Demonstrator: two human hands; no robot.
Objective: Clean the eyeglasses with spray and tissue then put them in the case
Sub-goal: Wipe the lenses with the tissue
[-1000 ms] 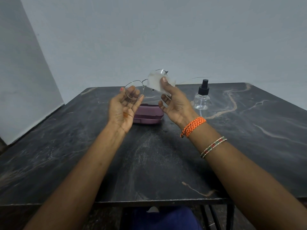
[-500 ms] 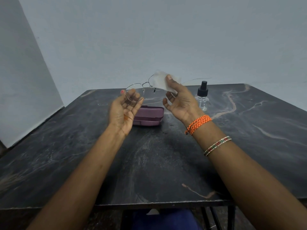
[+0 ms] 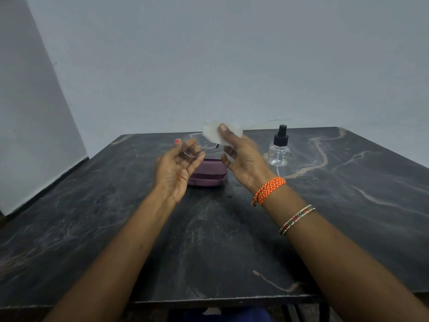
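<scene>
A dark, marble-veined surface [image 3: 232,240] is set against pale grey walls. Above it, the left hand [image 3: 177,167] is raised palm-up, its fingers loosely curled around the left rim of the eyeglasses [image 3: 193,145], so that the thin wire frame is held in the air. Just beyond and below this hand, a closed purple case [image 3: 209,174] is seen lying on the surface, partly hidden by the fingers. To the right of the left hand, the right hand [image 3: 243,159] is held up at the same height; a white tissue [image 3: 214,133] is pinched between its thumb and fingers over the right lens, which is covered by it. One thin temple arm is seen reaching out past the right hand. An orange braided bracelet [image 3: 269,190] and a beaded bangle [image 3: 297,219] are worn on the right wrist. Further right of this hand, a clear spray bottle [image 3: 279,149] with a black nozzle stands upright on the surface, apart from both hands.
</scene>
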